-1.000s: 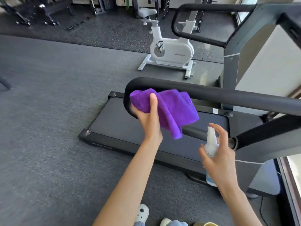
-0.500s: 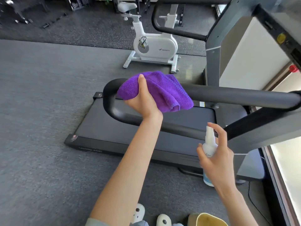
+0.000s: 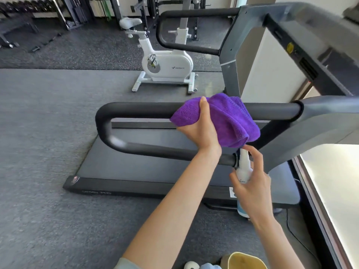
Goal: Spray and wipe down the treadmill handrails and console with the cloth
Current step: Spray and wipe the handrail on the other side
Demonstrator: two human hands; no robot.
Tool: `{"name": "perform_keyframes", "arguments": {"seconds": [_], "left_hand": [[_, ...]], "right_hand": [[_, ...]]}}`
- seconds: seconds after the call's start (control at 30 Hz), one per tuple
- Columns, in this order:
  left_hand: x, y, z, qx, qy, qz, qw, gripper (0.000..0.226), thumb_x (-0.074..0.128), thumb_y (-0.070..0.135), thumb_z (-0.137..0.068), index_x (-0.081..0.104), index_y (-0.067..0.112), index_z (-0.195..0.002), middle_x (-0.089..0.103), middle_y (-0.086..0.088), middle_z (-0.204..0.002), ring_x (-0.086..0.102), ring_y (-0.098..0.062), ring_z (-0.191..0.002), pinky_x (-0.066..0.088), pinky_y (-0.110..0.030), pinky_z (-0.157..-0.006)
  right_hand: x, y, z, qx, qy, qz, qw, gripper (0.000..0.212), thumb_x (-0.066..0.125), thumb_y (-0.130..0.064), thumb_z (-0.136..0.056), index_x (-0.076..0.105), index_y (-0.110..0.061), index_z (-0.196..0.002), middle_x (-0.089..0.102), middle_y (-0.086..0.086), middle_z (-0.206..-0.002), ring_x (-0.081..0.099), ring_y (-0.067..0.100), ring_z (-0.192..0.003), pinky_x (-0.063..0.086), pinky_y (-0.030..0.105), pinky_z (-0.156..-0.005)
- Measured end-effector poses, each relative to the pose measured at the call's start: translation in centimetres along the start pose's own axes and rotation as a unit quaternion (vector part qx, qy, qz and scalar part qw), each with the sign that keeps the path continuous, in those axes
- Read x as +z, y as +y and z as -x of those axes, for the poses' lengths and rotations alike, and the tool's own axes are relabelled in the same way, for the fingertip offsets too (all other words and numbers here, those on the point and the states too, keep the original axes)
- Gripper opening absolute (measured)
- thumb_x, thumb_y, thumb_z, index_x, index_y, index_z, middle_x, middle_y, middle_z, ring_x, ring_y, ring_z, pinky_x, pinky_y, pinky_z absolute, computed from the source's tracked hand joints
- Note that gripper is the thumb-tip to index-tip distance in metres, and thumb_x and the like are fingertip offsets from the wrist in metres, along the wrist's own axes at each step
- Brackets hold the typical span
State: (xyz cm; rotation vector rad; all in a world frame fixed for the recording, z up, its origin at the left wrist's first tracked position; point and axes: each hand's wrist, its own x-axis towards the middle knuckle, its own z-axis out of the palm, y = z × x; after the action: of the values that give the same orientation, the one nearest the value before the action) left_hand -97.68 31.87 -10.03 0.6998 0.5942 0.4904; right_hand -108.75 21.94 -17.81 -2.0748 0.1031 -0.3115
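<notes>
Treadmill handrail, black padded tubular loop (image 3: 147, 110): runs across the middle of the view above the dark running deck (image 3: 147, 167) and joins the grey frame upright (image 3: 318, 121) at right.

Cloth, purple terry, bunched (image 3: 231, 121): draped over the upper bar of the handrail towards its right end, folds hanging down the near side.

Left hand (image 3: 202, 131): grip clamped on the cloth and the bar beneath it; thumb lies up over the top of the cloth, palm against its near face, the other fingers hidden behind the fabric.

Spray bottle, small, white, slim neck with pale blue base (image 3: 242, 171): upright, just below the hanging cloth and in front of the lower bar's end.

Right hand (image 3: 252, 187): grip closed round the bottle's body; forefinger curled over the nozzle top, almost touching the cloth's lower edge.

Exercise bike, white, with white saddle (image 3: 165, 65): stands on the grey gym floor (image 3: 38, 133) beyond the treadmill, well apart.

Second black handrail (image 3: 194, 13): on the far side of the frame.

Yellow container rim (image 3: 244, 260): bottom edge of view.
</notes>
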Motion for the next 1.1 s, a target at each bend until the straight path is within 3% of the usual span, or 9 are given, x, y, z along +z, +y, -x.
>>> {"name": "perform_keyframes", "arguments": {"seconds": [0.13,0.27,0.4,0.5,0.67,0.8,0.9,0.97,1.1], "left_hand": [[-0.6,0.5,0.2,-0.034,-0.012,-0.014,0.999,0.053,0.084,0.026,-0.075,0.061,0.006,-0.119,0.072,-0.006,-0.110,0.071,-0.020,-0.096,0.057,-0.044,-0.089],[-3.0,2.8,-2.2,0.034,0.001,-0.030,0.999,0.046,0.082,0.023,-0.078,0.060,0.004,-0.115,0.072,-0.004,-0.105,0.070,-0.019,-0.093,0.057,-0.039,-0.088],[-2.6,2.4,-1.8,0.056,-0.022,-0.051,0.997,0.042,0.081,0.019,-0.079,0.057,0.008,-0.111,0.069,-0.003,-0.100,0.067,-0.016,-0.087,0.057,-0.034,-0.086],[-0.8,-0.7,0.9,0.013,-0.044,-0.055,0.997,0.056,0.083,0.017,-0.076,0.052,0.005,-0.122,0.070,-0.008,-0.113,0.069,-0.020,-0.099,0.055,-0.041,-0.093],[2.7,-4.7,4.9,-0.057,-0.070,-0.028,0.996,0.056,0.082,0.017,-0.077,0.052,0.011,-0.125,0.068,-0.007,-0.119,0.068,-0.020,-0.104,0.054,-0.042,-0.094],[2.8,-4.5,5.2,-0.062,-0.064,-0.031,0.995,0.051,0.083,0.017,-0.076,0.059,0.006,-0.120,0.071,-0.007,-0.112,0.070,-0.021,-0.098,0.057,-0.042,-0.089],[1.4,-3.3,4.2,-0.054,-0.060,-0.040,0.996,0.049,0.083,0.018,-0.076,0.061,0.006,-0.118,0.073,-0.004,-0.105,0.071,-0.019,-0.093,0.059,-0.039,-0.084],[0.6,-2.6,3.3,-0.025,-0.053,-0.042,0.997,0.052,0.083,0.018,-0.076,0.059,0.005,-0.120,0.072,-0.004,-0.106,0.071,-0.018,-0.095,0.058,-0.037,-0.086],[0.6,-3.3,4.1,-0.053,-0.090,-0.080,0.991,0.065,0.085,0.022,-0.074,0.052,0.009,-0.128,0.068,-0.005,-0.118,0.068,-0.019,-0.104,0.054,-0.039,-0.095]], "right_hand": [[-1.1,1.0,-0.2,0.020,0.020,0.006,1.000,0.066,0.065,-0.002,-0.086,0.041,-0.047,-0.129,0.061,-0.002,-0.072,0.057,0.029,-0.062,0.053,0.050,-0.068],[-1.4,1.4,-0.5,0.024,0.027,-0.001,0.999,0.068,0.066,-0.005,-0.086,0.040,-0.052,-0.128,0.061,-0.009,-0.080,0.058,0.028,-0.064,0.054,0.049,-0.067],[-2.2,1.7,-0.6,0.023,0.046,-0.013,0.999,0.067,0.065,-0.006,-0.086,0.040,-0.051,-0.128,0.057,-0.001,-0.069,0.056,0.033,-0.060,0.054,0.050,-0.063],[-3.9,2.1,-0.2,-0.009,0.082,-0.010,0.997,0.066,0.067,-0.002,-0.086,0.041,-0.047,-0.128,0.054,-0.001,-0.069,0.054,0.026,-0.053,0.049,0.039,-0.054],[-7.6,2.9,0.0,-0.011,0.111,0.006,0.994,0.066,0.067,-0.003,-0.087,0.040,-0.048,-0.126,0.056,0.004,-0.062,0.055,0.023,-0.051,0.044,0.029,-0.052],[-9.8,3.2,0.6,-0.001,0.131,0.007,0.991,0.065,0.068,-0.007,-0.087,0.039,-0.049,-0.127,0.060,-0.001,-0.076,0.059,0.031,-0.057,0.048,0.035,-0.055],[-10.3,3.2,1.0,-0.004,0.137,0.019,0.990,0.066,0.068,-0.005,-0.087,0.038,-0.049,-0.126,0.061,-0.017,-0.081,0.059,0.028,-0.057,0.046,0.028,-0.053],[-10.1,3.3,0.9,-0.006,0.130,0.011,0.991,0.063,0.068,-0.005,-0.087,0.041,-0.045,-0.128,0.060,-0.025,-0.086,0.059,0.028,-0.057,0.049,0.034,-0.054],[-9.2,3.1,0.4,-0.005,0.113,0.007,0.994,0.065,0.066,-0.003,-0.088,0.040,-0.046,-0.129,0.062,-0.012,-0.088,0.059,0.033,-0.055,0.055,0.048,-0.055]]}}
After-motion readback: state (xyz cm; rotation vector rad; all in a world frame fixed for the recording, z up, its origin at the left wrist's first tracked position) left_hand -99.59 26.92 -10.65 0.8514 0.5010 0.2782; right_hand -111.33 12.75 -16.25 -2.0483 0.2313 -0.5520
